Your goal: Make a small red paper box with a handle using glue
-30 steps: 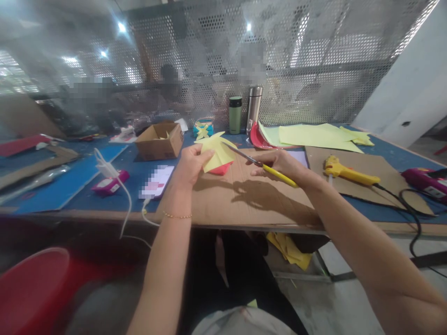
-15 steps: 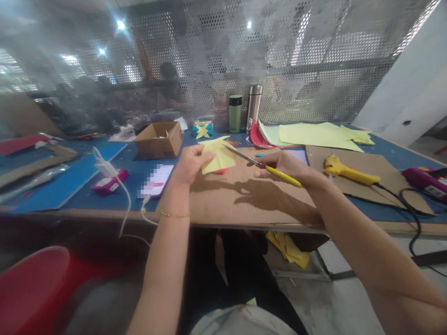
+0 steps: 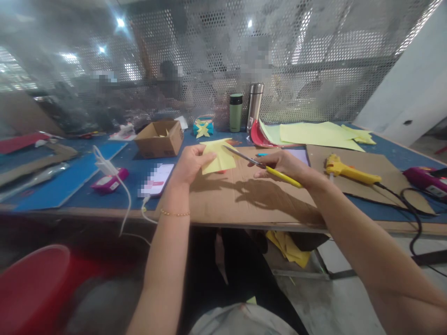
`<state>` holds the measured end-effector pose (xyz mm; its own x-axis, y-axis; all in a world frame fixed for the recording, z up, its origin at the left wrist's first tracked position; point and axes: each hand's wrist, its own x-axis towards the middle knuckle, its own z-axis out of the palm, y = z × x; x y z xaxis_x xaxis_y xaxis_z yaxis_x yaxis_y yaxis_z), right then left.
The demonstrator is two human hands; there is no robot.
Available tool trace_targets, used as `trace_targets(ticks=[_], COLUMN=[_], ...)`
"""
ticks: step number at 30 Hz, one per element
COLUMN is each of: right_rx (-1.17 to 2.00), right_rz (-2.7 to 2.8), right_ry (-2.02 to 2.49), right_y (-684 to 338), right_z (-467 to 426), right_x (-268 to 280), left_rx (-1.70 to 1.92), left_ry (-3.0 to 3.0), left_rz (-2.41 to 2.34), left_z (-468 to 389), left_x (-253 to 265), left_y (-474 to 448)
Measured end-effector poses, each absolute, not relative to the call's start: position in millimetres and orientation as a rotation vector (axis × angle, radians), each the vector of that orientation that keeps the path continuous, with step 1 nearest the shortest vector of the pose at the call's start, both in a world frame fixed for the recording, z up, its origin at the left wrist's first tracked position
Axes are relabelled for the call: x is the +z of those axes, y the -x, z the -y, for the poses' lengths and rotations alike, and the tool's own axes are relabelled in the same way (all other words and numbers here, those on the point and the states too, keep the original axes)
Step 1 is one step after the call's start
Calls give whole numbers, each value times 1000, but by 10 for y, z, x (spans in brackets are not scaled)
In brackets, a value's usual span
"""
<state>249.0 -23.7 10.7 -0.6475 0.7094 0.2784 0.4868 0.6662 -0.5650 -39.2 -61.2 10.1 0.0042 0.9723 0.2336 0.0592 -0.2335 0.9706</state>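
Note:
A small piece of yellow paper (image 3: 220, 157) with a crease down it is pinched at its left edge by my left hand (image 3: 191, 163), thumb on top. My right hand (image 3: 284, 166) grips yellow-handled scissors (image 3: 275, 174), whose blades point left and reach the paper's upper right part. Both hands are above a sheet of brown cardboard (image 3: 251, 202), on which their shadows fall. A bit of something red shows under the paper, mostly hidden. Beyond the paper sits a small blue box with a yellow star-like decoration (image 3: 203, 128).
An open cardboard box (image 3: 159, 144) and a phone (image 3: 159, 180) on a cable lie left. At the back stand a green tumbler (image 3: 235, 114) and a steel flask (image 3: 255, 104). Yellow sheets (image 3: 310, 133) and a yellow glue gun (image 3: 352, 172) are on the right.
The strip along the paper's top edge, which stuck out over the blades before, now hangs lower near them. Both hands stay almost in place.

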Motion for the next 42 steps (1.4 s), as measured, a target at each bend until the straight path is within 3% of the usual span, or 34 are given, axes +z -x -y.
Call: trace_targets(ticks=[26, 42], right_rx=[786, 626], right_rz=[2406, 2412], right_ry=[896, 909], right_y=[-2462, -2487], right_z=[303, 281], right_x=[124, 98], left_rx=[1247, 1243], left_ry=[-1444, -1460], left_rz=[-1173, -1197], left_z=[648, 627], left_x=[117, 91], left_y=[457, 468])
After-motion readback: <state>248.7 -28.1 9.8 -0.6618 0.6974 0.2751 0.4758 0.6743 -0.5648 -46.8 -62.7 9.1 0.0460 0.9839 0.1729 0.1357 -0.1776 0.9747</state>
